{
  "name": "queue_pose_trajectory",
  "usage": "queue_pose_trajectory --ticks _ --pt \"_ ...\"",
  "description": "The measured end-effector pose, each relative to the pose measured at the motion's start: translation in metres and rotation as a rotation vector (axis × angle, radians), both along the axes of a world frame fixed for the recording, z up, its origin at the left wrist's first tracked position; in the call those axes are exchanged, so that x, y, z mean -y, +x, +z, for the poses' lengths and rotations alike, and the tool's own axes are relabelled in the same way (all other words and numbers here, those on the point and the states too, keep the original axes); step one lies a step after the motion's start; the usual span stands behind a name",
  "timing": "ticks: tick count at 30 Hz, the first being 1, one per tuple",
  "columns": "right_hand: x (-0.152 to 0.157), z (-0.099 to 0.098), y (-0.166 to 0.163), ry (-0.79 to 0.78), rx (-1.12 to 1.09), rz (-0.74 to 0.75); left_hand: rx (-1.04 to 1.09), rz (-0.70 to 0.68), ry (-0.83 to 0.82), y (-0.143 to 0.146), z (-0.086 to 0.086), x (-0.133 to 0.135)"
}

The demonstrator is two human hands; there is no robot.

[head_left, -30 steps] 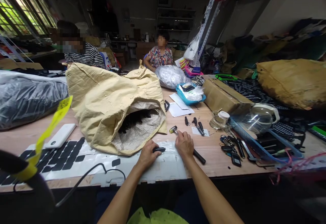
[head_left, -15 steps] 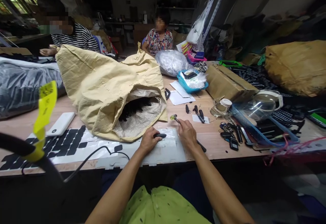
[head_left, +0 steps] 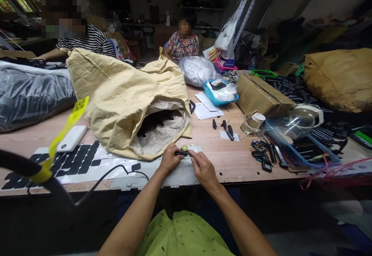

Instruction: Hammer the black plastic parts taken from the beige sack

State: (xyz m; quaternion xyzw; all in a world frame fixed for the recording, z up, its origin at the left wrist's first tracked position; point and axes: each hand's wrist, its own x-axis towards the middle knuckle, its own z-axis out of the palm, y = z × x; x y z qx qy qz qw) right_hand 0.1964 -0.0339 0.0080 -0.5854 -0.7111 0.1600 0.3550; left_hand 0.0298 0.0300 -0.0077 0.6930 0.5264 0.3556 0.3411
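Observation:
My left hand (head_left: pixel 169 159) pinches a small black part (head_left: pixel 178 153) down on the white sheet (head_left: pixel 186 174) at the table's near edge. My right hand (head_left: pixel 203 169) is closed round the handle of a small hammer. The hammer's yellowish head (head_left: pixel 184 147) rests on or just above the black part, and its handle is hidden under my fingers. Behind my hands lies an open tan sack (head_left: pixel 124 97) with black pieces showing in its mouth (head_left: pixel 155 121).
A white power bank (head_left: pixel 72 138) and black pads on a white sheet (head_left: pixel 78 163) lie at the left, with a black cable (head_left: pixel 110 174). Key fobs (head_left: pixel 263 159), small tools (head_left: pixel 228 128), a jar (head_left: pixel 253 123), a cardboard box (head_left: pixel 261 97) and a blue tray (head_left: pixel 219 93) stand right. Two people sit across.
My right hand lifted the hammer off the table and swung its head left onto the black part held by my left hand. The view tilted down slightly.

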Motion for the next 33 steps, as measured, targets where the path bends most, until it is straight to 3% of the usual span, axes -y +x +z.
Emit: queue_pose_trajectory --ticks 8,14,18,24,29,33 --pt "-0.003 0.005 0.006 0.029 0.068 -0.036 0.001 0.005 0.006 0.001 -0.002 -0.001" --pt "-0.002 -0.006 0.015 0.018 0.103 -0.055 0.012 0.003 0.007 0.002 -0.003 -0.002" --pt "-0.023 -0.007 0.028 0.023 0.149 -0.177 0.005 -0.006 -0.001 0.001 -0.003 -0.002" --pt "-0.065 -0.017 0.05 0.014 0.416 -0.345 -0.017 -0.028 0.014 0.0 -0.006 -0.001" --pt "-0.075 -0.037 0.05 0.098 0.57 -0.416 -0.05 -0.062 0.013 0.0 -0.008 -0.002" --pt "-0.076 -0.039 0.046 0.11 0.61 -0.435 -0.072 -0.073 0.014 0.0 0.002 0.003"
